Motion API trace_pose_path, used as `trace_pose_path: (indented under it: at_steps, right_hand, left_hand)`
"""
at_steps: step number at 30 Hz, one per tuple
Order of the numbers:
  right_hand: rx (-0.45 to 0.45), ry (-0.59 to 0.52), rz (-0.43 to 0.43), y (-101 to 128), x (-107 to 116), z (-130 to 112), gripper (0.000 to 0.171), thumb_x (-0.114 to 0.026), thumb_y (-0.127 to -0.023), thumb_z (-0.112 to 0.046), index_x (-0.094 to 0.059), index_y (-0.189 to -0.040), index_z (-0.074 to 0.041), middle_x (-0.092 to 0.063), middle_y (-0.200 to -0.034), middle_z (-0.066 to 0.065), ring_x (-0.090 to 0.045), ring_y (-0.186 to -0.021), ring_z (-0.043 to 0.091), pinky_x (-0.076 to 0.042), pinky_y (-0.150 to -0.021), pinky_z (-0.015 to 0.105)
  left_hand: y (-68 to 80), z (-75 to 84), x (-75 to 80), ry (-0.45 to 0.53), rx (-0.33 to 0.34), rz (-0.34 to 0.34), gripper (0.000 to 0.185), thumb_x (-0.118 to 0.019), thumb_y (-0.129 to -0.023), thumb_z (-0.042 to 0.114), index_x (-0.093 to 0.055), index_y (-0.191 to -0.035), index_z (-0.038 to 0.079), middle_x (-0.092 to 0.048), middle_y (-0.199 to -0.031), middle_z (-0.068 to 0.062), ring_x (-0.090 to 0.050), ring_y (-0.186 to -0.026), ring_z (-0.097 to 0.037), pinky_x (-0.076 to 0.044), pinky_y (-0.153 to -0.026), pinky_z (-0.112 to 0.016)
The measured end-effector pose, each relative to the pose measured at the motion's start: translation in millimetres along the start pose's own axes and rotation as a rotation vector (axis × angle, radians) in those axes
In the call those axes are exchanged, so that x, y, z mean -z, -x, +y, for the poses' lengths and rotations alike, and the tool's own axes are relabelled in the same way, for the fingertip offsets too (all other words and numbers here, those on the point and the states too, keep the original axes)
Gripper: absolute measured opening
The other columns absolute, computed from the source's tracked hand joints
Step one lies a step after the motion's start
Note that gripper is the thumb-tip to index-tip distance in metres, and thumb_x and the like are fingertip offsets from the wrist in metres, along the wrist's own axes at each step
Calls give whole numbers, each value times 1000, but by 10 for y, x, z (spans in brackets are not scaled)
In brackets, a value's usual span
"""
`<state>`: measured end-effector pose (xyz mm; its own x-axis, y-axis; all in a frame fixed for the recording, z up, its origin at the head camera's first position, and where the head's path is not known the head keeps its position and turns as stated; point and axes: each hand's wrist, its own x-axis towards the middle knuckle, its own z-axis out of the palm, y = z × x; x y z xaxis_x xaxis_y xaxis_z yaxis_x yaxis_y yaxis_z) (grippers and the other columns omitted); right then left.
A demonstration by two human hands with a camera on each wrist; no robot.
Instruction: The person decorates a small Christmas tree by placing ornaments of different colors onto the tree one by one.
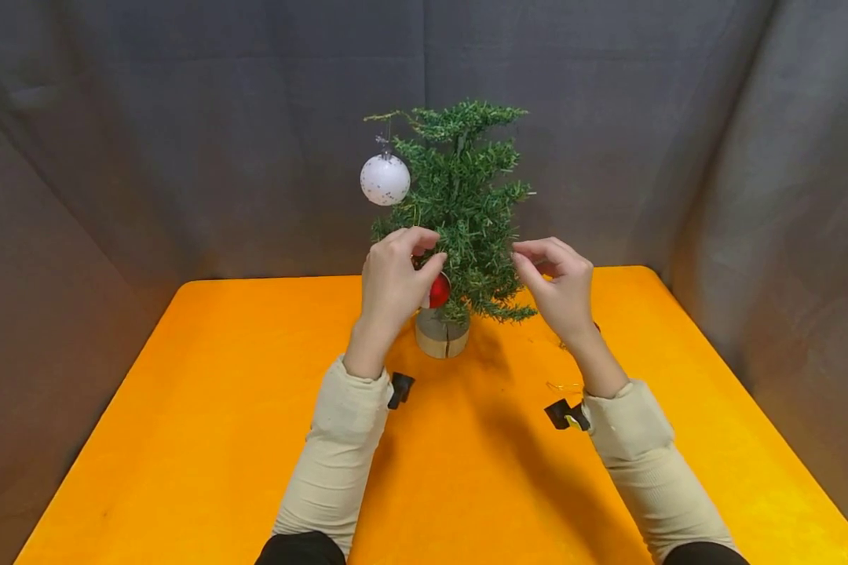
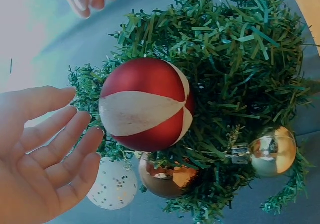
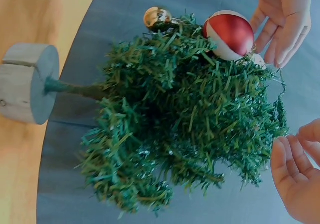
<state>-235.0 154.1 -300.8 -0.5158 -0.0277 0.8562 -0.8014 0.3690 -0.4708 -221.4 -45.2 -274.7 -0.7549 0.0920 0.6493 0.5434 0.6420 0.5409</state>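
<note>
A small artificial Christmas tree (image 1: 466,196) stands upright on a round wooden base (image 1: 441,336). On its left side hangs a red and white bauble (image 2: 147,103), partly covered by my left hand (image 1: 393,278) in the head view. That hand's fingers are loosely bent and spread beside the bauble, with nothing between them in the left wrist view. Across the tree, my right hand (image 1: 557,284) has its thumb and fingertips close together at the branch tips, with no ornament in them. A white speckled bauble (image 1: 385,180) hangs from an upper left branch.
A shiny gold bauble (image 2: 273,151) and a copper bauble (image 2: 167,176) also hang on the tree. Thin gold cord (image 1: 564,386) shows by the right wrist. The orange table (image 1: 219,408) is enclosed by grey cloth walls (image 1: 254,141). Black wrist cameras (image 1: 400,390) jut from both sleeves.
</note>
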Motion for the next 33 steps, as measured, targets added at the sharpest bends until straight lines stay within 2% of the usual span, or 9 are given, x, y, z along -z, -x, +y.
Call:
trace_pose_path:
  at_steps: [6,10,17,25,31,33]
  right_hand:
    - [-39,8,2,91,75,55,10,-60,-75,15,-65,-84,13,-61,-75,21,-53,-67,-1,-45,-62,14]
    - [-62,21,6,171,132,91,10,-62,-75,14,-66,-83,11,-62,-76,18,-54,-68,0,-46,-62,13]
    - [-77,19,7,311,224,196,10,-62,-75,15,-66,-83,11,-61,-74,20,-55,-62,1,-46,-60,12]
    - [-103,14,-5,429,292,247,12,-60,-74,18,-65,-84,13,-60,-75,23,-55,-58,1,-46,-58,12]
    - [-117,4,-19,519,350,321,8,-60,-78,10,-65,-85,11,-60,-74,16,-56,-55,6,-46,-54,14]
    - [-105,-57,-17,570,370,410,10,-61,-80,6,-67,-87,6,-62,-76,12,-56,-55,8,-45,-53,13]
  left_hand:
    - [-30,49,35,19,-55,41,17,-66,-81,12,-68,-96,4,-64,-88,-7,-57,-80,-19,-46,-69,-29]
    - [-82,88,74,18,-85,44,17,-65,-81,11,-68,-96,4,-64,-88,-7,-57,-81,-19,-45,-69,-28]
    - [-177,139,124,6,-128,9,16,-64,-82,10,-68,-96,3,-64,-91,-6,-57,-84,-17,-44,-74,-27]
    - [-221,160,144,32,-157,-23,16,-64,-82,8,-67,-97,2,-64,-93,-7,-57,-87,-18,-43,-78,-26]
    - [-251,178,137,40,-138,-62,17,-64,-82,9,-67,-98,2,-63,-96,-7,-57,-89,-18,-43,-79,-25]
    - [-265,178,128,42,-141,-74,17,-64,-82,9,-67,-98,2,-63,-96,-7,-56,-89,-18,-43,-79,-24]
